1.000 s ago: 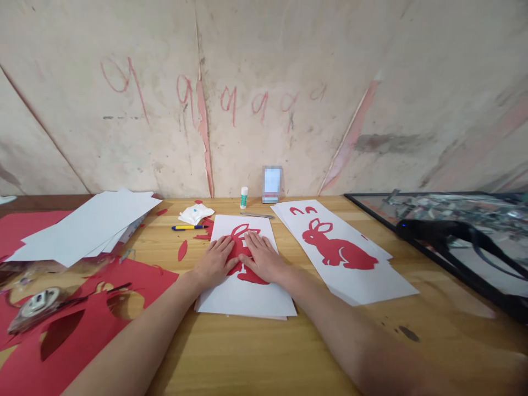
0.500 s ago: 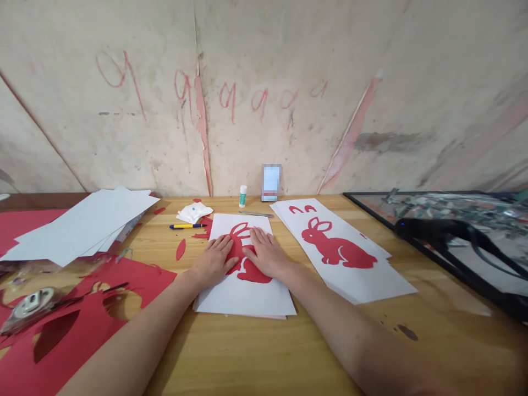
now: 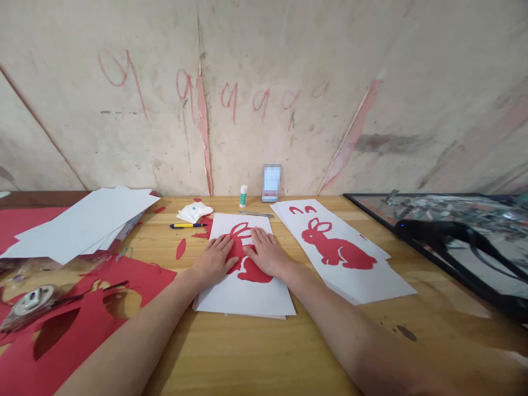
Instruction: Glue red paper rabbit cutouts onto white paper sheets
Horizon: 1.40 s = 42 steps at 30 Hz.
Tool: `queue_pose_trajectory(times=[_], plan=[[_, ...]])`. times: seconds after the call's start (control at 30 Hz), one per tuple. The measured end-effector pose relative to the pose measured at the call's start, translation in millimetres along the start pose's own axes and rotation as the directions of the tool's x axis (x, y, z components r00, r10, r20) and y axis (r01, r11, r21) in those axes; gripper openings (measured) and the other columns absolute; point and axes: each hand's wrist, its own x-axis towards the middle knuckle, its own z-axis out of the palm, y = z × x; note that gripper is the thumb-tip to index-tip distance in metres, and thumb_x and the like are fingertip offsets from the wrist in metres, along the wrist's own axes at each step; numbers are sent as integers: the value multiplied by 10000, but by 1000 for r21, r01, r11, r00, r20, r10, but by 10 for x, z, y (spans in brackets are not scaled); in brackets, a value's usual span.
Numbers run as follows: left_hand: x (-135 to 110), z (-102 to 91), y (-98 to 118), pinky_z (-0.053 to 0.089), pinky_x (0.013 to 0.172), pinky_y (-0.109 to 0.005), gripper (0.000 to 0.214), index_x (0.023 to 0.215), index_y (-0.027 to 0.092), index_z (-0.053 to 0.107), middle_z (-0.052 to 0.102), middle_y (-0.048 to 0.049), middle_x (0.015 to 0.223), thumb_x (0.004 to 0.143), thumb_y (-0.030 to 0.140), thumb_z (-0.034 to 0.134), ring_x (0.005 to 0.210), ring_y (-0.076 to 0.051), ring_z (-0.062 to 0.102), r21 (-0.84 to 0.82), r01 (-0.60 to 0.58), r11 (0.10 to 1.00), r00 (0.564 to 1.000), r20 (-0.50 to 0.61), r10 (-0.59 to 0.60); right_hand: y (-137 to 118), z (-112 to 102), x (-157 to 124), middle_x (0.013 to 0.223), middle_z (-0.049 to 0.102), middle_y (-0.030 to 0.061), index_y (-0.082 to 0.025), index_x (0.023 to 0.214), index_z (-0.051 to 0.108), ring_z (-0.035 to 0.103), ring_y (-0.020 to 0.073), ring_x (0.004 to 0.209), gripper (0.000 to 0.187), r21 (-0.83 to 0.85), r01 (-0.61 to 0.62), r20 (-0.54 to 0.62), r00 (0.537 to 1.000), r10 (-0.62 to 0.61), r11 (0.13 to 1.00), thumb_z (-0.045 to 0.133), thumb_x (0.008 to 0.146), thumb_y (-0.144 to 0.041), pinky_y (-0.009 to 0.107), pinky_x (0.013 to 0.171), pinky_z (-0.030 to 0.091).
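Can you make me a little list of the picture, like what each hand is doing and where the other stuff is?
Left hand: flat, fingers on the near rabbit
Right hand: flat, also on that rabbit
Under the rabbit: white paper
Rabbit colour: red
To the right: another red rabbit on white paper
To the left: yellow-and-blue pen, red paper with holes
At the back: glue stick standing up, phone against the wall
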Motion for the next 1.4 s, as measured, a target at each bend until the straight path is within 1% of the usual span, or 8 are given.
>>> queue_pose_trajectory(times=[0.33,0.7,0.83,0.9,1.0,1.1,1.27,1.4], plan=[[4,-115,81,258,1167,-503,568,1426,123,449,391,-162,1532,986,477,391,1433,-310,328,3,28,1000,999,44,-28,-6,7,6,1633,123,119,-54,1556,157,71,229,1510,830,-49,-14,30,999,16,999,87,959,-627,427,1203,58],[-8,-133,96,257,1162,-486,574,1422,98,446,385,-173,1532,991,471,369,1432,-315,324,20,16,1000,999,44,-17,-4,10,13,1634,113,130,-53,1555,156,68,246,1509,825,-49,-9,35,999,11,999,93,961,-621,430,1197,65],[-6,-106,78,270,1154,-494,563,1414,111,454,402,-175,1521,991,472,362,1423,-311,340,13,0,1000,1000,18,0,-54,-66,-12,1629,140,142,-45,1549,178,91,247,1506,800,-73,-15,51,999,19,997,133,968,-592,431,1190,98],[-5,-96,74,271,1155,-498,561,1416,109,451,409,-179,1516,989,464,378,1422,-311,343,4,0,1000,1000,10,0,-104,-113,1,1618,191,150,-52,1539,226,129,251,1499,782,-82,-34,56,998,39,996,146,969,-582,445,1184,116],[-8,-95,74,263,1160,-511,567,1428,101,434,401,-184,1519,985,453,397,1426,-318,335,-5,5,1000,1000,16,-5,-212,-144,82,1617,189,154,-52,1538,229,123,257,1501,802,-63,-70,21,997,72,996,132,964,-604,449,1189,87],[-13,-105,78,261,1165,-512,556,1424,91,436,412,-190,1510,985,432,404,1421,-316,347,-9,-10,1000,1000,11,10,-327,-100,212,1631,104,153,-24,1549,155,48,240,1511,831,-27,-11,-15,1000,11,1000,119,964,-613,410,1200,28],[-9,-119,84,268,1159,-533,531,1406,98,457,450,-195,1481,979,411,426,1411,-318,362,-23,-1,1000,1000,13,2,-392,18,353,1628,135,148,-31,1545,184,65,236,1510,839,5,63,31,998,-63,998,77,963,-626,402,1200,52],[-6,-114,85,249,1173,-514,531,1405,108,461,443,-183,1488,978,421,431,1415,-312,355,-20,7,1000,1000,17,-7,-355,63,355,1627,139,150,-23,1543,188,69,241,1509,865,6,81,14,997,-81,997,42,955,-641,401,1199,59]])
